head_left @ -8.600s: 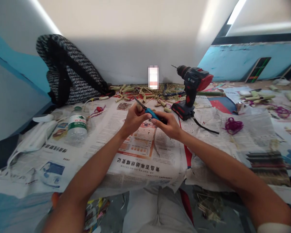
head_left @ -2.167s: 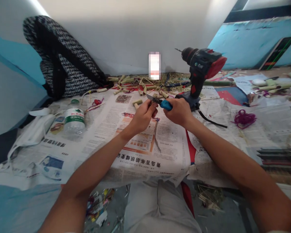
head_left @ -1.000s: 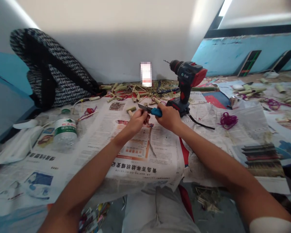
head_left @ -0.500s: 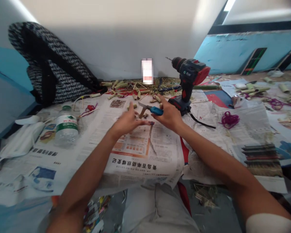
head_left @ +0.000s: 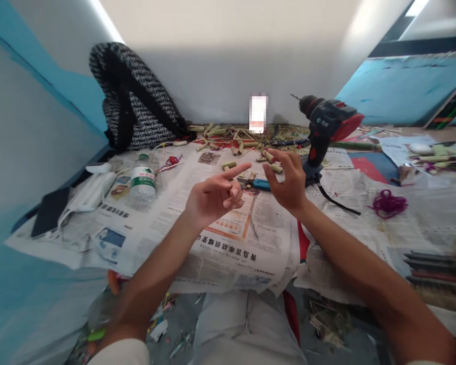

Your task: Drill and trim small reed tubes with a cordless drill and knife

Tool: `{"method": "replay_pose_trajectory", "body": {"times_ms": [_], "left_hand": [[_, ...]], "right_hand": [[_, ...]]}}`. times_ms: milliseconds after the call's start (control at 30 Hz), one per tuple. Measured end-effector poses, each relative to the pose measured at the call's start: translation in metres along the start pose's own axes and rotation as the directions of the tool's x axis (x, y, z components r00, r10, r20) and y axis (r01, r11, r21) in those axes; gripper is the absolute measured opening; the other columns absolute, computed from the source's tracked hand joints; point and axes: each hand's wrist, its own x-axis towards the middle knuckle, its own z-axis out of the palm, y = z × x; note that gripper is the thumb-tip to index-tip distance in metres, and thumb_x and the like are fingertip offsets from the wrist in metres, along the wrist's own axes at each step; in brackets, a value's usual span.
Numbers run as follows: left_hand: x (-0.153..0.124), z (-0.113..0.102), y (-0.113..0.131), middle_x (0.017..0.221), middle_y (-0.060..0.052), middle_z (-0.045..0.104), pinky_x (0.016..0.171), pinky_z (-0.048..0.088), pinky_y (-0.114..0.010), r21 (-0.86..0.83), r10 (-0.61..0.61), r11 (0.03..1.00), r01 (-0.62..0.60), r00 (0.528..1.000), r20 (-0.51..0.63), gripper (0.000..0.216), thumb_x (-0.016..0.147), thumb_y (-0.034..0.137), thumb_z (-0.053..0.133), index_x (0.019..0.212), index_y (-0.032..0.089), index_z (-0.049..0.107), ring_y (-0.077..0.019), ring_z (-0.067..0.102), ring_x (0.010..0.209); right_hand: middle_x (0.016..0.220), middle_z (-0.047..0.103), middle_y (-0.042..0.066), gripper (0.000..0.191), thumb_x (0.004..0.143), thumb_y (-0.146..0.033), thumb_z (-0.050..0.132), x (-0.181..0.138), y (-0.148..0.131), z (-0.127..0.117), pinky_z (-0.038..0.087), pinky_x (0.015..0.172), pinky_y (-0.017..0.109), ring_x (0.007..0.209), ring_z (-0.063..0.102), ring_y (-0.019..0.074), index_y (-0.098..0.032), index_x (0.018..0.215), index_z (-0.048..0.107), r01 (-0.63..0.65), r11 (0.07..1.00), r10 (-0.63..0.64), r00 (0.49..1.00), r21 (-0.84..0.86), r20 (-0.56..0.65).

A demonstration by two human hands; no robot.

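Note:
My left hand (head_left: 215, 197) hovers over the newspaper (head_left: 213, 258), its index finger stretched out and the others loosely bent, with nothing seen in it. My right hand (head_left: 289, 182) is raised with thumb and fingers apart, holding nothing. Between the hands lies a blue-handled knife (head_left: 261, 184), flat on the paper, its blade partly hidden by my left hand. Just beyond my left fingertip is a short green bamboo piece (head_left: 229, 165). Another bamboo piece (head_left: 276, 168) lies beside my right thumb.
A cordless drill (head_left: 319, 121) stands upright behind my right hand. Several bamboo pieces and straw lie along the wall by a blurred-out phone-like rectangle (head_left: 258, 111). At left are a water bottle (head_left: 143, 180), a white mask (head_left: 91, 190) and a patterned bag (head_left: 137, 96); purple yarn (head_left: 389, 204) lies right.
The knife has left my right hand and now rests on the paper. My left hand has turned and its index finger points out. The view has swung left.

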Motion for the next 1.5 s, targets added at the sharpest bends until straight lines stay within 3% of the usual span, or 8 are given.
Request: {"method": "replay_pose_trajectory", "body": {"times_ms": [333,533,667,833,1000,1133,1267,1500], "left_hand": [[0.007,0.010,-0.004,0.050,0.009,0.035,0.050,0.028,-0.033,0.022,-0.067,0.998,0.066,0.994,0.084,0.067,0.078,0.033,0.057,0.143,0.019,0.064,-0.0075,0.017,0.036],[0.006,0.010,-0.006,0.045,0.013,0.020,0.043,0.014,-0.028,-0.170,-0.030,0.984,0.043,0.997,0.076,0.074,0.076,0.025,0.056,0.149,0.019,0.061,-0.0072,0.004,0.037],[0.006,0.006,-0.009,0.043,0.013,0.027,0.042,0.017,-0.023,-0.323,-0.053,0.940,0.107,0.984,0.172,0.077,0.077,0.016,0.053,0.154,0.015,0.058,-0.0065,0.003,0.036],[0.006,0.004,-0.009,0.048,0.011,0.041,0.042,0.021,-0.021,-0.396,-0.012,0.915,0.083,0.984,0.179,0.084,0.077,0.013,0.052,0.161,0.019,0.052,-0.0056,0.010,0.034],[0.015,0.006,-0.003,0.058,0.006,0.057,0.040,0.027,-0.022,-0.334,-0.078,0.930,0.154,0.970,0.229,0.079,0.079,0.016,0.053,0.158,0.015,0.055,-0.0052,0.023,0.032],[0.047,-0.002,0.018,0.079,-0.001,0.075,0.052,0.047,-0.021,-0.286,0.105,0.953,-0.105,0.994,-0.014,0.066,0.087,0.014,0.054,0.153,0.019,0.061,-0.0091,0.059,0.052],[0.090,-0.031,0.022,0.114,-0.003,0.084,0.074,0.060,-0.021,-0.125,0.236,0.958,-0.257,0.959,-0.159,0.052,0.098,0.019,0.062,0.149,0.027,0.065,-0.0108,0.076,0.080],[0.102,-0.057,-0.034,0.121,-0.009,0.084,0.079,0.063,-0.024,0.027,0.152,0.988,-0.150,0.987,-0.057,0.050,0.088,0.030,0.085,0.135,0.023,0.070,-0.0125,0.079,0.083]], "right_hand": [[0.109,0.071,0.008,0.046,0.107,-0.053,0.050,-0.002,-0.008,-0.012,0.047,0.107,0.044,0.110,0.064,0.0266,-0.041,0.145,0.073,0.310,0.950,-0.281,0.885,-0.020,0.372],[0.108,0.079,0.012,0.065,0.114,-0.056,0.032,0.010,0.005,-0.011,0.048,0.082,0.033,0.091,0.070,0.0230,-0.024,0.166,0.054,-0.024,0.937,0.090,0.981,-0.350,0.174],[0.107,0.080,0.009,0.067,0.111,-0.067,0.040,0.008,0.005,-0.004,0.046,0.074,0.029,0.086,0.072,0.0205,-0.033,0.168,0.050,0.285,0.913,-0.154,0.904,-0.292,0.399],[0.119,0.081,0.015,0.076,0.112,-0.066,0.034,0.008,0.006,-0.002,0.046,0.068,0.031,0.084,0.073,0.0245,-0.023,0.175,0.036,0.072,0.905,0.058,0.956,-0.420,0.289],[0.119,0.081,0.011,0.063,0.110,-0.067,0.042,0.011,0.011,-0.005,0.047,0.074,0.032,0.095,0.075,0.0247,-0.033,0.161,0.058,0.231,0.919,-0.056,0.878,-0.319,0.475],[0.106,0.081,0.016,0.046,0.111,-0.047,0.047,0.023,0.034,-0.008,0.048,0.075,0.036,0.091,0.075,0.0308,-0.022,0.133,0.077,-0.100,0.847,0.298,0.902,-0.522,0.311],[0.121,0.081,0.013,0.042,0.111,-0.037,0.044,0.020,0.042,-0.011,0.050,0.076,0.033,0.100,0.076,0.0266,-0.022,0.132,0.077,-0.054,0.926,0.104,0.988,-0.375,0.114],[0.120,0.076,0.011,0.038,0.109,-0.034,0.051,0.001,0.021,0.006,0.056,0.086,0.036,0.108,0.072,0.0261,-0.025,0.138,0.072,0.115,0.959,-0.105,0.993,-0.258,0.053]]}}
